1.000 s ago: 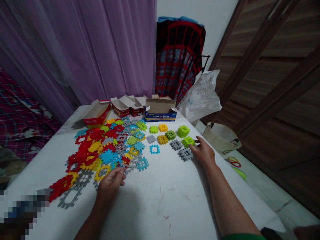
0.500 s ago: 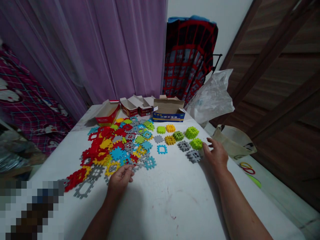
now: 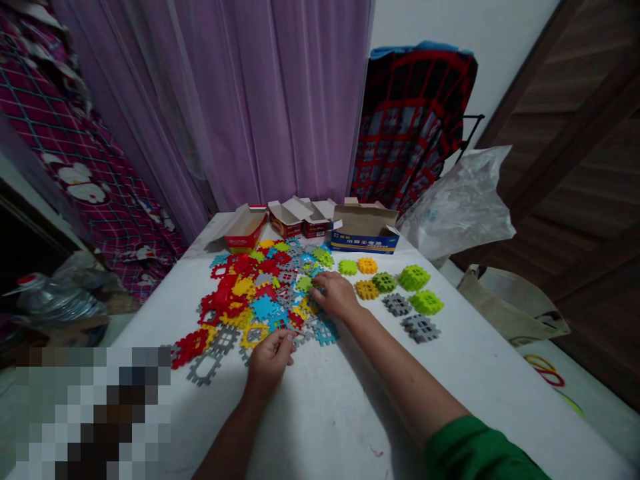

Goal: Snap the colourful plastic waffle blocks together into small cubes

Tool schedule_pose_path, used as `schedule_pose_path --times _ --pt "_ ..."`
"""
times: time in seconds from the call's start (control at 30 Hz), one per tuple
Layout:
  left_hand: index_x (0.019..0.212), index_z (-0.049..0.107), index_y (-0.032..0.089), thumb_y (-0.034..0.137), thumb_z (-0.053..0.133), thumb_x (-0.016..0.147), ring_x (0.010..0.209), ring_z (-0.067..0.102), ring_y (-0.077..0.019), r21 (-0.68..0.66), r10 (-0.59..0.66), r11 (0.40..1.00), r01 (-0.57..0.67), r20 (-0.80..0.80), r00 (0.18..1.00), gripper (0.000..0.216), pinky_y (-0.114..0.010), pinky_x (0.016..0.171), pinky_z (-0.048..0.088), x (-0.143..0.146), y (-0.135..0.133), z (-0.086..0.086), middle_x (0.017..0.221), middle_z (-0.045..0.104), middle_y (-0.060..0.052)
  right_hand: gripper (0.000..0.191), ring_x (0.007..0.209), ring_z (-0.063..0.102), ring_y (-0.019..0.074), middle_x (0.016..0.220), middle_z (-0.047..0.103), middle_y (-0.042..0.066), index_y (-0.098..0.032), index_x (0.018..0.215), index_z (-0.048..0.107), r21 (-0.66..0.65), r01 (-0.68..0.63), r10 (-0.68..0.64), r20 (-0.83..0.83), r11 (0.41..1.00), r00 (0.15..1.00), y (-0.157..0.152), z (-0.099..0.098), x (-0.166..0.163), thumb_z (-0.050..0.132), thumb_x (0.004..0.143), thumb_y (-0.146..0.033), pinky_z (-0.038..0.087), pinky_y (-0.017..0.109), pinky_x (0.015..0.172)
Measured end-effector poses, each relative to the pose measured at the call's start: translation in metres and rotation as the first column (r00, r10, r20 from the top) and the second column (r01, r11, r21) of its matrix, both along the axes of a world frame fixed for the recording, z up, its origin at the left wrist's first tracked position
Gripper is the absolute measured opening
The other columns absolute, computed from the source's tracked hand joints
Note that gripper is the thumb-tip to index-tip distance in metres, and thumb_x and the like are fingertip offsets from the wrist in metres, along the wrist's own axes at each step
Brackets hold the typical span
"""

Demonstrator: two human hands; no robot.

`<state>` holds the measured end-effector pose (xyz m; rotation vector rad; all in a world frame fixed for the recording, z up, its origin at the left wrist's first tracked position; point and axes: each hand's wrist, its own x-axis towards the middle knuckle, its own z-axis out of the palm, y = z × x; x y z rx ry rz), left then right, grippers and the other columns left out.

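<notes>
Your loose heap of flat, notched plastic pieces in red, yellow, blue, grey and green [image 3: 264, 307] spreads over the left and middle of the white surface [image 3: 325, 413]. Your right hand [image 3: 337, 295] is at the heap's right edge, fingers curled near a light green piece; I cannot tell whether that grip has hold of anything. Your left hand [image 3: 271, 357] is at the heap's near edge, its grip narrow, thumb close to the fingers; I cannot tell whether a piece sits between them.

Right of the heap, you have small groups of similar pieces: orange [image 3: 367, 265], mustard yellow [image 3: 367, 289], olive green [image 3: 384, 282], two bright lime stacks [image 3: 414, 277] and two grey ones [image 3: 421, 328]. The near part of the surface is bare, with a few reddish marks.

Along the far edge stand an open red cardboard box [image 3: 244, 238] at left, smaller red-and-white cartons [image 3: 289, 227], and an open blue cardboard box [image 3: 363, 244].

Beyond, you face a purple curtain [image 3: 275, 100], with red-and-black checked cloth [image 3: 410, 133] to its right. A clear plastic bag [image 3: 465, 200] and brown wooden panelling [image 3: 575, 133] fill the right; magenta plaid fabric [image 3: 100, 173] hangs at left.
</notes>
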<state>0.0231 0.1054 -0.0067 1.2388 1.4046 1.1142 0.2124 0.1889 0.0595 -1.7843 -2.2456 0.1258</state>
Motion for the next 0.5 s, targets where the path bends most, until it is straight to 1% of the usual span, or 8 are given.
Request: schedule_pose_path --times 0.13,0.2,0.33,0.43,0.5 --pt "0.081 0.072 0.018 0.063 0.062 0.069 0.046 0.055 -0.0119 0.011 -0.017 1.0 0.017 0.013 1.0 0.048 -0.025 0.048 0.047 0.002 0.0 0.001 0.059 0.063 0.0 0.036 0.114 0.06 0.0255 0.116 0.072 0.011 -0.02 0.114 0.071 -0.066 0.037 -0.025 0.177 0.997 0.984 0.016 0.002 -0.024 0.057 0.089 -0.042 0.045 0.032 0.093" --pt "0.079 0.072 0.018 0.064 0.062 0.07 0.046 0.055 -0.0115 0.022 -0.015 1.0 0.014 0.025 1.0 0.047 -0.025 0.048 0.046 0.003 0.001 0.0 0.059 0.063 0.0 0.037 0.114 0.06 0.0266 0.116 0.072 0.014 -0.017 0.114 0.071 -0.089 0.056 -0.034 0.234 0.994 0.972 0.02 0.003 -0.029 0.059 0.088 -0.041 0.045 0.032 0.092" --pt "0.078 0.071 0.019 0.064 0.062 0.07 0.046 0.054 -0.0112 0.037 -0.016 0.999 0.014 0.052 0.999 0.047 -0.024 0.047 0.046 0.004 0.001 -0.001 0.059 0.063 0.001 0.031 0.107 0.065 0.0244 0.112 0.073 0.014 -0.016 0.108 0.074 -0.108 0.056 -0.026 0.267 0.993 0.963 0.022 0.001 -0.033 0.052 0.092 -0.031 0.045 0.029 0.088" --pt "0.08 0.071 0.019 0.064 0.062 0.069 0.047 0.054 -0.0113 0.026 -0.017 1.0 0.015 0.058 0.998 0.048 -0.024 0.047 0.046 0.004 0.001 0.002 0.059 0.063 0.001 0.034 0.102 0.068 0.0227 0.11 0.074 0.015 -0.016 0.108 0.074 -0.113 0.065 -0.032 0.267 0.991 0.963 0.022 -0.002 -0.031 0.044 0.096 -0.025 0.046 0.028 0.086" --pt "0.079 0.071 0.019 0.064 0.063 0.067 0.046 0.054 -0.0112 0.018 -0.014 1.0 0.013 0.059 0.998 0.048 -0.024 0.047 0.046 0.004 0.0 0.004 0.059 0.063 0.001 0.035 0.102 0.068 0.0225 0.111 0.073 0.015 -0.016 0.11 0.073 -0.109 0.068 -0.038 0.263 0.992 0.964 0.021 -0.005 -0.029 0.041 0.097 -0.025 0.046 0.028 0.086"
